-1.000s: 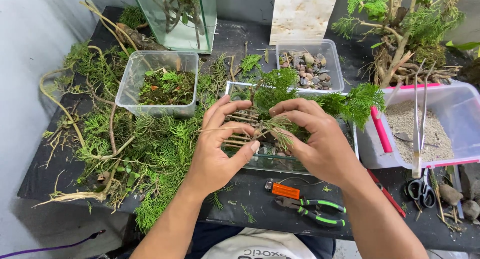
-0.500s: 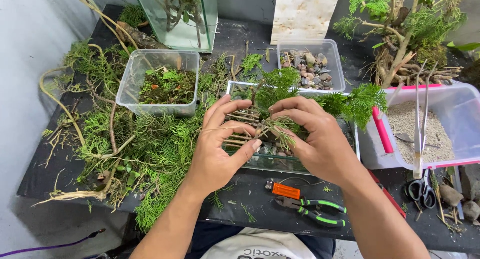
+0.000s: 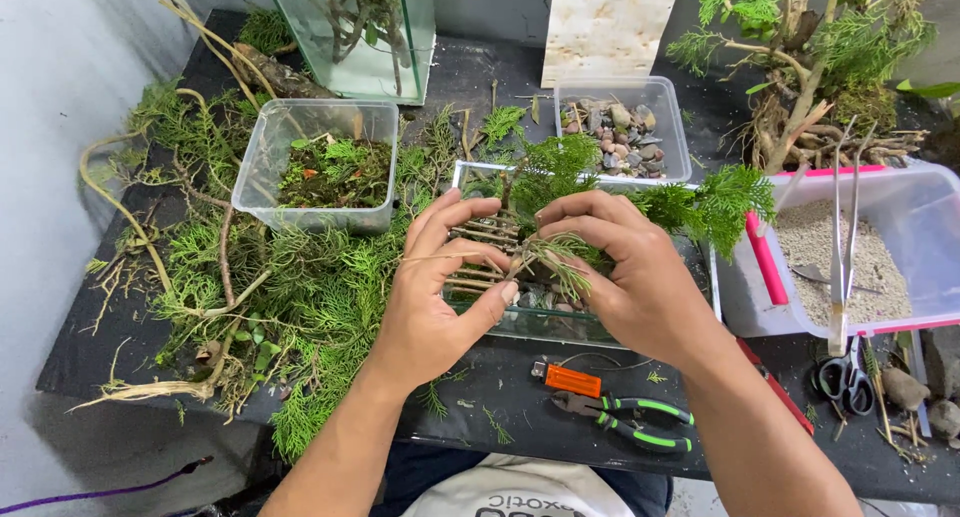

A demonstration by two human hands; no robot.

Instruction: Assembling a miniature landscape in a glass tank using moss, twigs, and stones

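Green sprig (image 3: 560, 257) (thin, feathery) between both hands' fingertips (image 3: 520, 277).

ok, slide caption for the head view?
Both hands, left hand and right hand, fit a green sprig onto a stick lattice.

Terrarium hobby bench: glass tank (image 3: 360, 37), cuttings (image 3: 300, 277), pliers (image 3: 620, 417).

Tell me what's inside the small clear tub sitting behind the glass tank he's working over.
The small clear tub holds mixed grey and brown pebbles. A fern sprig covers its near left corner, so that part stays hidden.
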